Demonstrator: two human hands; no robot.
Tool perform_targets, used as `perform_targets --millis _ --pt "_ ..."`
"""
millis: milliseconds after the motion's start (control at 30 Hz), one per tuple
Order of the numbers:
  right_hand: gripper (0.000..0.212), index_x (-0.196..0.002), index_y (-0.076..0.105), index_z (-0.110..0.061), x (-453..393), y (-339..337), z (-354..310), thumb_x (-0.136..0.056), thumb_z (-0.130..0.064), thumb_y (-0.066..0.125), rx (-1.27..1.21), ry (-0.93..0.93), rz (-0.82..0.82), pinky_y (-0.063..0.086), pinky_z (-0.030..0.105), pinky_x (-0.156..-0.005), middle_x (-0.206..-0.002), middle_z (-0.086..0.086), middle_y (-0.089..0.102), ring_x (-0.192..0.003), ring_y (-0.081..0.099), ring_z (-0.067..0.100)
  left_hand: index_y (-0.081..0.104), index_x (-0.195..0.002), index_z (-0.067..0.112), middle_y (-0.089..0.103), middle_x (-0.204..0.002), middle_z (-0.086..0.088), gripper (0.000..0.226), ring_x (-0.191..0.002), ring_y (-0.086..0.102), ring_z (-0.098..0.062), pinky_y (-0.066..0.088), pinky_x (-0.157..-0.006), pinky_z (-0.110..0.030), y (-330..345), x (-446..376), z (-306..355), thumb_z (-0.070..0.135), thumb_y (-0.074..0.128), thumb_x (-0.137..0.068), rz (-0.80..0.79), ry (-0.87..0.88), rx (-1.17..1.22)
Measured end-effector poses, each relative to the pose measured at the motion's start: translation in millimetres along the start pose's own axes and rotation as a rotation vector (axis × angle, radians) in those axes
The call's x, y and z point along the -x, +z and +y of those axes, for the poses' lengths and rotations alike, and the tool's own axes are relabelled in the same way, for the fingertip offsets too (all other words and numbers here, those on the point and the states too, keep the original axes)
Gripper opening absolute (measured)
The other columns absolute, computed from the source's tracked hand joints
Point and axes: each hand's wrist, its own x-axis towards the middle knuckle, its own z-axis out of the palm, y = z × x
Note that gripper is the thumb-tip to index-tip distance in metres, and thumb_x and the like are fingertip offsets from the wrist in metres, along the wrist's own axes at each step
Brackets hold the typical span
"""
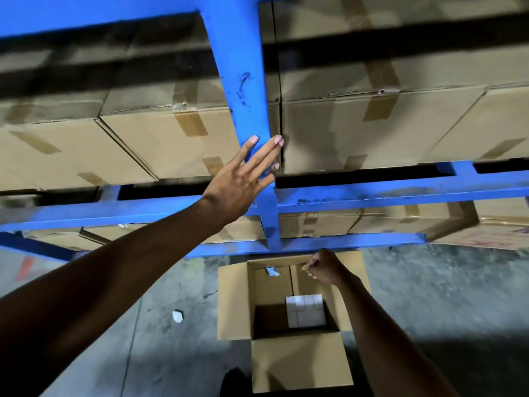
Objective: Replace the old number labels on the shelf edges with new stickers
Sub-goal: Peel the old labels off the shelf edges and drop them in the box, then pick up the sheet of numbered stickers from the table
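A blue steel rack fills the upper view, with an upright post (243,81) and a horizontal shelf edge (372,193). My left hand (243,179) lies flat with straight fingers against the post where it meets the shelf edge. No number label shows on the post or edge. Lower down, my right hand (323,267) is curled and pinches a small yellowish object (304,269) over an open cardboard box (234,305) on the floor. Inside the box lies a white sheet of stickers (305,310); a small white-blue scrap (272,271) sits by its far wall.
Taped brown cartons (171,138) pack the shelves behind the post, with more on the lower level (320,222). The concrete floor (429,296) spreads around the box. A small white paper scrap (178,316) lies on it to the left.
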Motion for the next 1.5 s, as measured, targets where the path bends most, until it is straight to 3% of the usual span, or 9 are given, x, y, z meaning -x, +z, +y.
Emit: perform_targets --millis 333,500,667,800,933,1000,1200,1333,1500 --pt "0.019 -0.096 0.065 0.004 29.4 4.6 -6.0 -0.082 -0.008 0.06 -0.06 0.104 0.107 0.056 0.042 -0.084 -0.096 0.022 0.07 -0.089 0.067 0.032 0.02 -0.144 0.01 -0.005 -0.155 -0.027 0.069 -0.142 -0.011 -0.042 -0.005 -0.113 -0.058 2.4 1.2 -3.3 0.039 0.042 -0.086 0.037 0.003 0.078" --pt "0.019 -0.09 0.07 -0.001 82.4 7.7 -6.8 -0.078 -0.009 0.057 -0.129 0.152 0.278 0.051 0.033 -0.081 -0.101 0.018 0.07 -0.098 0.064 0.029 0.029 -0.141 0.007 0.0 -0.155 -0.029 0.068 -0.142 -0.01 -0.043 -0.008 -0.113 -0.059 -9.2 7.4 6.3 0.042 0.046 -0.086 -0.017 0.06 0.379" --pt "0.023 -0.103 0.065 -0.005 170.1 26.3 3.7 -0.082 -0.011 0.059 -0.219 0.29 0.56 0.047 0.03 -0.086 -0.116 0.018 0.064 -0.1 0.061 0.025 0.027 -0.143 0.011 0.01 -0.157 -0.021 0.065 -0.145 -0.004 -0.033 -0.003 -0.117 -0.048 -51.8 28.0 40.2 0.036 0.05 -0.088 -0.008 0.308 0.859" --pt "0.038 -0.123 0.055 -0.011 264.6 63.8 2.7 -0.086 -0.018 0.057 -0.12 0.398 0.738 0.046 0.036 -0.094 -0.124 0.016 0.061 -0.113 0.057 0.03 0.027 -0.143 0.014 0.013 -0.157 -0.015 0.065 -0.146 -0.001 -0.028 -0.002 -0.118 -0.044 -110.3 58.2 76.4 0.037 0.051 -0.086 0.137 0.563 0.973" --pt "0.044 -0.128 0.051 -0.014 378.5 111.3 20.7 -0.086 -0.024 0.058 -0.056 0.589 0.928 0.044 0.039 -0.099 -0.133 0.011 0.054 -0.12 0.051 0.027 0.026 -0.144 0.012 0.015 -0.157 -0.015 0.068 -0.146 0.0 -0.026 -0.001 -0.117 -0.04 -195.6 102.3 118.8 0.039 0.052 -0.088 0.306 0.844 1.012" --pt "0.047 -0.13 0.049 -0.012 407.7 125.4 25.0 -0.085 -0.022 0.059 -0.067 0.649 0.988 0.043 0.04 -0.101 -0.135 0.012 0.052 -0.123 0.049 0.027 0.024 -0.145 0.014 0.015 -0.158 -0.012 0.067 -0.147 0.001 -0.023 0.001 -0.117 -0.038 -215.9 120.2 130.7 0.04 0.05 -0.089 0.34 0.888 1.07" --pt "0.025 -0.104 0.06 -0.012 535.7 232.9 48.5 -0.083 -0.018 0.051 -0.152 0.987 1.253 0.047 0.042 -0.077 -0.111 0.015 0.063 -0.102 0.058 0.039 0.021 -0.147 0.018 0.012 -0.159 -0.008 0.065 -0.146 0.0 -0.02 -0.001 -0.117 -0.036 -312.2 216.3 192.0 0.04 0.044 -0.092 0.432 1.253 1.129" --pt "0.043 -0.126 0.054 -0.012 589.2 309.8 63.9 -0.084 -0.02 0.057 -0.344 1.17 1.292 0.04 0.037 -0.098 -0.133 0.013 0.055 -0.121 0.05 0.032 0.017 -0.149 0.019 0.008 -0.16 -0.005 0.064 -0.146 -0.002 -0.016 -0.001 -0.117 -0.034 -346.1 279.5 231.0 0.042 0.041 -0.094 0.409 1.428 1.103" --pt "0.044 -0.13 0.047 -0.01 630.8 399.1 83.4 -0.088 -0.024 0.051 -0.528 1.373 1.231 0.038 0.036 -0.098 -0.137 0.011 0.05 -0.126 0.044 0.028 0.013 -0.15 0.019 0.009 -0.159 -0.006 0.064 -0.146 0.002 -0.02 0.004 -0.118 -0.037 -370.6 352.1 279.3 0.043 0.036 -0.095 0.411 1.59 0.974"
